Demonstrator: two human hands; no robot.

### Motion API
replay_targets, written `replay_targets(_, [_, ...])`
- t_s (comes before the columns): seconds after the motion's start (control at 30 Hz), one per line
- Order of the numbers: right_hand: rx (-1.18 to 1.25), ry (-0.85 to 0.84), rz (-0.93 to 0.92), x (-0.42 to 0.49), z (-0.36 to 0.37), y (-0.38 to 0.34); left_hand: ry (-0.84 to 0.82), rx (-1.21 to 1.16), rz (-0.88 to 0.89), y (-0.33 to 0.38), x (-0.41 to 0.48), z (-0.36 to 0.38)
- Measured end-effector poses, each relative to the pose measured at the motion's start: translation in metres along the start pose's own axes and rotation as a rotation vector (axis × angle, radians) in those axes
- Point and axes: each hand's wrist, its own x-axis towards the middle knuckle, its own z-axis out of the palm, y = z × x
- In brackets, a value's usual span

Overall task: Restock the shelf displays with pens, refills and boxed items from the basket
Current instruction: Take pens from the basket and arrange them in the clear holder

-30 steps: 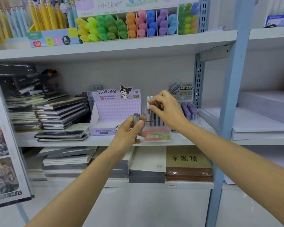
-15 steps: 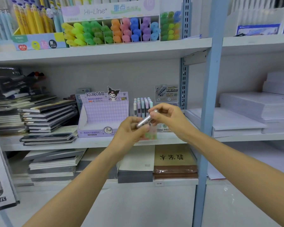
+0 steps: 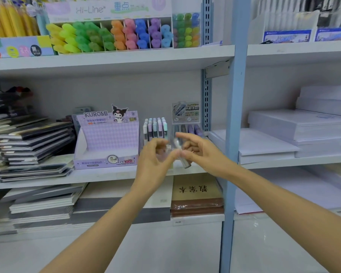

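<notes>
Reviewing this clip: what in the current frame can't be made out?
Head view only:
- Which hand's grip holds the small tube: the left hand and right hand are motion-blurred.
- Basket: outside the frame.
- Kuromi box contents: hidden by its front lip.
- Print on the pen display card: too small and blurred.

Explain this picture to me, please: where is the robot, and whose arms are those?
There is no robot here. A person wears a camera on the head, so you see their own arms stretched toward a shop shelf. The left hand and right hand meet on a small grey-ended tube; blur hides which one grips it. On the shelf stand a purple Kuromi box, a rack of pastel pens and stacked notebooks; coloured highlighters sit above.
</notes>
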Motion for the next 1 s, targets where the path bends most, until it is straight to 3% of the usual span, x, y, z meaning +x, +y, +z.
replay_targets(0.1, [-0.070,0.191,0.034,0.010,-0.012,0.011,0.070,0.602,0.250,-0.019,-0.004,0.005])
replay_targets(0.2, [-0.143,0.329,0.097,0.018,-0.015,0.025,-0.051,0.820,0.248,-0.043,-0.005,0.011])
replay_targets(0.37, [-0.197,0.446,0.106,0.027,-0.007,0.046,-0.092,0.817,0.259,-0.061,0.011,0.011])
replay_targets(0.53, [-0.250,0.379,0.128,0.022,-0.003,0.058,-0.100,0.822,0.233,-0.064,0.023,0.015])
replay_targets(0.7, [-0.146,0.273,0.149,0.012,-0.018,0.056,-0.159,0.785,0.462,-0.057,0.021,0.033])
replay_targets(0.8, [-0.053,0.241,0.154,0.004,-0.026,0.054,-0.243,0.802,0.483,-0.058,0.018,0.044])
replay_targets(1.0, [-0.161,0.534,0.030,0.003,-0.038,0.044,-0.253,0.806,0.469,-0.056,0.018,0.047])
